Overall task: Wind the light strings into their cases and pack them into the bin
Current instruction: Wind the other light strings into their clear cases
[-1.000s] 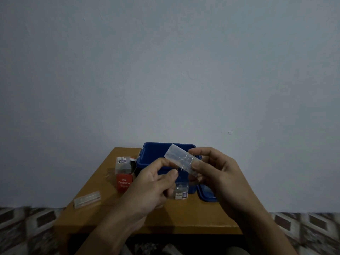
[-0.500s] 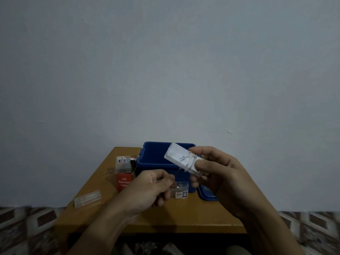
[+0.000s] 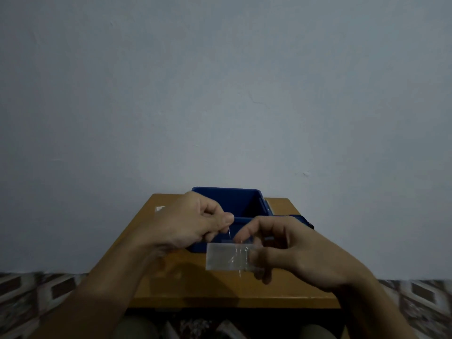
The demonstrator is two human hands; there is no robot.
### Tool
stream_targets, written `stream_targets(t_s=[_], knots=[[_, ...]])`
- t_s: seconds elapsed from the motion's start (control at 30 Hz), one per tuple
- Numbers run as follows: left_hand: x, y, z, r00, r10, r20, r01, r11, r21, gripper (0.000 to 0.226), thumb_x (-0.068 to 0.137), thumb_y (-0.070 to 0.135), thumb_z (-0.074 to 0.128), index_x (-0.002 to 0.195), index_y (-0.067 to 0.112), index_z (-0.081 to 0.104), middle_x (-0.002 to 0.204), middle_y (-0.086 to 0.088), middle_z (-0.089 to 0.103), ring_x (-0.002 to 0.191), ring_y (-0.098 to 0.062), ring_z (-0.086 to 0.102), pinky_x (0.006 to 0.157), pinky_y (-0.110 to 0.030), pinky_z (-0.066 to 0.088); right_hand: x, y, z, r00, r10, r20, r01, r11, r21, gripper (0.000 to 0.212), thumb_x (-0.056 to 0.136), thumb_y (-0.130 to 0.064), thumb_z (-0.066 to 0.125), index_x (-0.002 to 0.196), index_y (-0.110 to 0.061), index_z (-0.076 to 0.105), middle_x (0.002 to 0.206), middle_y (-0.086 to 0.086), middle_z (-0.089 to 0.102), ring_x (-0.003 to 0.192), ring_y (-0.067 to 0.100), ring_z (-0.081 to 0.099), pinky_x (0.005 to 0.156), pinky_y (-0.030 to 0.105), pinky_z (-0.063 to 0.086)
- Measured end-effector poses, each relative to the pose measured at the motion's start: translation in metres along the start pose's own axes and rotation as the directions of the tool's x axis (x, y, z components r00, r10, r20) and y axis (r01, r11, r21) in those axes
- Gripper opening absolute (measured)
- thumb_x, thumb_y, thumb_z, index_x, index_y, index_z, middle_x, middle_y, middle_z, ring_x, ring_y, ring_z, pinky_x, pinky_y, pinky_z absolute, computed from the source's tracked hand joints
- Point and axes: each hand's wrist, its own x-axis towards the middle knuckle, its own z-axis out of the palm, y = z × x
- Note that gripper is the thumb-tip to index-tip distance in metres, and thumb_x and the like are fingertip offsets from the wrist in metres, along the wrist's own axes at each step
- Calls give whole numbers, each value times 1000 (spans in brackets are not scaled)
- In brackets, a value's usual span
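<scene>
left hand (image 3: 193,223) up over the middle of the table (image 3: 220,294), thumb and forefinger pinching the thin wire (image 3: 229,233), other fingers curled in. clear case (image 3: 225,256) held level above the near half, wire wound round its right end, right hand (image 3: 298,250) gripping that end. blue bin (image 3: 244,204) open at the far edge.

Bare hands (image 3: 193,223), forearms (image 3: 102,292), perhaps grey trousers (image 3: 137,330)

Translucent frosted plastic case (image 3: 226,256) wound with thin shiny wire light string (image 3: 241,258), smooth blue plastic bin (image 3: 263,204) with slight gloss, matt smooth wood counter (image 3: 220,289), matt painted wall (image 3: 220,94), patterned floor tiles (image 3: 36,292).
</scene>
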Motion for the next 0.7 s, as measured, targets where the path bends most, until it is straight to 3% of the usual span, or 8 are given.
stream_targets(t_s=[0.1,0.2,0.3,0.4,0.5,0.7], knots=[[-1,9,2,996,52,-75,-41,988,146,28,94,34,64,75,15,71,59,0,64,54,-7,55,58,-14,44,2,-4,4,994,18,-104,-43,970,-237,17,94,-13,65,106,-26,66,84,5,69,70,19,69,66,32,60],[-6,14,9,988,80,-131,-55,981,185,26,96,34,62,80,16,71,60,2,68,50,-3,56,56,-18,43,5,-2,10,970,-51,-240,-56,907,-418,16,92,-21,67,102,-33,62,83,2,67,72,17,67,67,37,60],[-15,16,19,984,96,-152,-71,985,160,21,100,29,58,85,19,69,59,5,68,45,-2,53,49,-19,45,8,2,15,915,-140,-380,-48,894,-445,16,93,-22,65,101,-35,60,79,-1,66,74,13,65,62,30,57],[-19,12,28,974,126,-189,-110,990,93,15,101,22,56,94,19,68,68,2,73,47,-6,57,54,-21,52,10,6,19,848,-222,-481,-24,890,-454,16,94,-22,64,103,-34,60,80,-5,63,78,8,61,61,27,54],[-20,8,36,963,92,-254,-105,994,-39,8,100,16,56,107,19,60,71,-2,74,48,-12,58,48,-18,46,11,9,21,793,-272,-545,-10,889,-458,18,93,-23,65,107,-34,61,85,-10,61,78,5,59,60,20,51],[-18,3,44,967,-49,-248,-41,938,-345,37,98,20,61,131,18,45,77,-6,75,45,-13,54,42,-16,41,12,13,26,735,-353,-579,69,888,-455,21,94,-20,64,110,-33,63,88,-15,61,80,7,59,62,22,52]])
